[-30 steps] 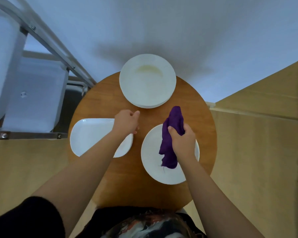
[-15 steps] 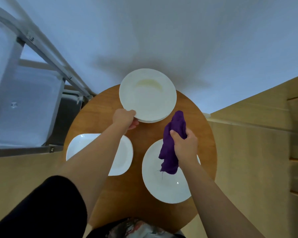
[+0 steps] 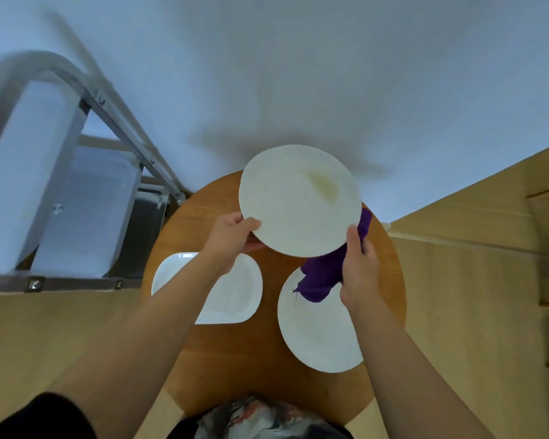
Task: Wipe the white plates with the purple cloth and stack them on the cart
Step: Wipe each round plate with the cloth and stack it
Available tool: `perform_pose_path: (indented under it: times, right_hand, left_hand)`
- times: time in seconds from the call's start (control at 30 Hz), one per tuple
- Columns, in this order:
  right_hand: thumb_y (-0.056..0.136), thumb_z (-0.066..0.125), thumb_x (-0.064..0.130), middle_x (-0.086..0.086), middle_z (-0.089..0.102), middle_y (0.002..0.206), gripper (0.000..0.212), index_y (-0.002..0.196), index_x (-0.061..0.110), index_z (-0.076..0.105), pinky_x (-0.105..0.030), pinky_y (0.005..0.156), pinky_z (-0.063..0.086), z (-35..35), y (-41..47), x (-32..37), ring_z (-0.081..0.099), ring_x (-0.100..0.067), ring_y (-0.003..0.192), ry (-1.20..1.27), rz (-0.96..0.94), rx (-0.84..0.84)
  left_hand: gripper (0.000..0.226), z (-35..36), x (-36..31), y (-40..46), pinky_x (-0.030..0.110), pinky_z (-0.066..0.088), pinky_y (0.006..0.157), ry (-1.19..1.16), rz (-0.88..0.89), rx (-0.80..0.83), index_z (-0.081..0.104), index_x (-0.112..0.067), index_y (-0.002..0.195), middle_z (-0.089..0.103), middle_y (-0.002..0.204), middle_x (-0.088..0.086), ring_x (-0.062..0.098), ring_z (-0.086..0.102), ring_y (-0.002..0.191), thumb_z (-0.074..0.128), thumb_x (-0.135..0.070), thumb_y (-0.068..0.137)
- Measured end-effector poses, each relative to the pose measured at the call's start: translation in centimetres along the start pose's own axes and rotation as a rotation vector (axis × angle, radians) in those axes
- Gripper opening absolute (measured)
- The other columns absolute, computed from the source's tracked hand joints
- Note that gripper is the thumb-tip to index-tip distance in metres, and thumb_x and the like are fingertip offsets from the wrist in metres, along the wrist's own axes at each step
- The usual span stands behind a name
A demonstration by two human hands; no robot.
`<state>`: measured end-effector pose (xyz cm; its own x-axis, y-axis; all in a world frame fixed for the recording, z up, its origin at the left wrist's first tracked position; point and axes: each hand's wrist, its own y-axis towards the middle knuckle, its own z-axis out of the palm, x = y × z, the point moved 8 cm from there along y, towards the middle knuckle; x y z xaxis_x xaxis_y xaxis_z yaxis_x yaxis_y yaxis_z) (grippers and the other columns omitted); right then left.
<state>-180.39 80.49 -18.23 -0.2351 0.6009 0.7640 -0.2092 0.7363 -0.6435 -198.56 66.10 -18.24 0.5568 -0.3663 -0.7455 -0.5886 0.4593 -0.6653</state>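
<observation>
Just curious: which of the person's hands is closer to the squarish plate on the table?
Left. The left hand grips the stained round plate just above the squarish plate; the right hand, holding the purple cloth, is farther off.

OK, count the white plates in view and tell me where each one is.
3. A round white plate with a yellowish stain is held over the round wooden table by both hands. A rounded-rectangular white plate lies on the table's left, another round one on its right. Any stacked plates would be hidden.
</observation>
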Motion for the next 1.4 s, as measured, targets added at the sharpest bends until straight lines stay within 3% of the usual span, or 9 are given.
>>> perform_pose_path:
  times: [0.23,0.4,0.63,0.83,1.0,1.13,1.23,1.3,1.4]
  right_hand:
    - [0.081,0.065,0.006,-0.004,0.066,0.101,0.028,0.099,0.027,0.059,-0.035,0.063,0.053,-1.5,-4.3,-0.8,0.063,-0.026,0.092,0.060,0.107,0.066]
    - [0.085,0.066,0.014,-0.006,0.066,0.102,0.026,0.108,0.021,0.058,-0.039,0.067,0.054,-3.1,-8.4,-1.5,0.063,-0.030,0.093,0.008,0.107,0.098]
    - [0.084,0.068,0.033,-0.003,0.074,0.095,0.023,0.104,0.023,0.065,-0.045,0.078,0.057,-2.5,-13.7,-1.6,0.069,-0.028,0.090,-0.102,0.059,0.246]
    - [0.089,0.053,0.051,0.009,0.071,0.077,0.020,0.090,0.034,0.065,-0.036,0.068,0.056,-6.5,-16.0,1.4,0.068,-0.021,0.080,-0.058,-0.118,-0.041]
    - [0.084,0.039,0.056,0.008,0.056,0.102,0.041,0.115,0.032,0.052,-0.029,0.064,0.050,-4.9,-20.6,8.1,0.057,-0.013,0.085,-0.623,-0.754,-0.061]
    - [0.090,0.048,0.052,0.013,0.054,0.113,0.077,0.149,0.038,0.001,-0.010,0.054,0.033,-0.6,-20.8,6.0,0.050,-0.003,0.084,-1.036,-0.659,0.183]
    - [0.090,0.043,0.057,0.002,0.043,0.141,0.078,0.150,0.031,0.000,-0.025,0.080,0.042,0.9,-21.0,5.6,0.039,-0.018,0.120,-1.319,-0.774,0.029]
    - [0.094,0.032,0.058,-0.003,0.019,0.156,0.072,0.151,0.027,0.001,-0.040,0.109,0.025,1.9,-20.7,4.4,0.017,-0.027,0.139,-1.470,-0.776,-0.047]
    - [0.098,0.033,0.044,-0.006,0.008,0.159,0.065,0.152,0.021,0.005,-0.040,0.116,0.003,2.3,-20.5,4.2,0.003,-0.026,0.146,-1.252,-0.816,-0.171]
  left_hand:
    - [0.008,-1.2,0.1,-7.0,0.021,0.056,0.059,0.141,0.045,0.068,0.066,-0.020,0.091,0.073,0.091,-0.005,0.013,0.072,0.076,0.058,-0.023,0.092]
    - [0.036,-4.3,0.5,-9.4,0.033,0.055,0.071,0.138,-0.054,0.039,0.059,-0.025,0.104,0.068,0.099,-0.003,0.020,0.067,0.091,0.059,-0.054,0.084]
    - [0.039,-4.1,0.8,-12.3,0.039,0.058,0.069,-0.283,-0.248,0.278,0.062,-0.020,0.119,0.072,0.104,0.010,0.028,0.070,0.091,0.053,-0.045,0.091]
    - [0.058,-5.7,1.4,-14.6,0.049,0.053,0.083,-0.357,-0.151,0.231,0.055,-0.024,0.130,0.062,0.125,0.012,0.036,0.059,0.112,0.045,-0.061,0.086]
    - [0.064,-5.6,0.7,-17.2,0.046,0.055,0.077,-0.413,0.012,0.026,0.056,-0.029,0.120,0.064,0.114,0.005,0.031,0.060,0.104,0.045,-0.068,0.069]
    - [0.040,-4.6,0.3,-18.8,0.035,0.056,0.063,-0.402,0.084,-0.082,0.058,-0.035,0.104,0.069,0.098,-0.002,0.023,0.063,0.092,0.042,-0.066,0.084]
    - [0.040,-3.5,0.8,-19.7,0.038,0.059,0.066,-0.366,0.056,-0.056,0.056,-0.039,0.095,0.071,0.093,-0.002,0.023,0.065,0.092,0.043,-0.070,0.075]
    - [0.036,-2.6,1.4,-20.2,0.048,0.055,0.084,-0.417,-0.010,-0.018,0.056,-0.038,0.095,0.068,0.103,0.003,0.027,0.063,0.098,0.042,-0.068,0.081]
    - [0.035,-1.8,1.3,-20.5,0.046,0.055,0.085,-0.409,0.027,0.004,0.059,-0.038,0.096,0.070,0.102,0.000,0.025,0.064,0.098,0.041,-0.065,0.085]
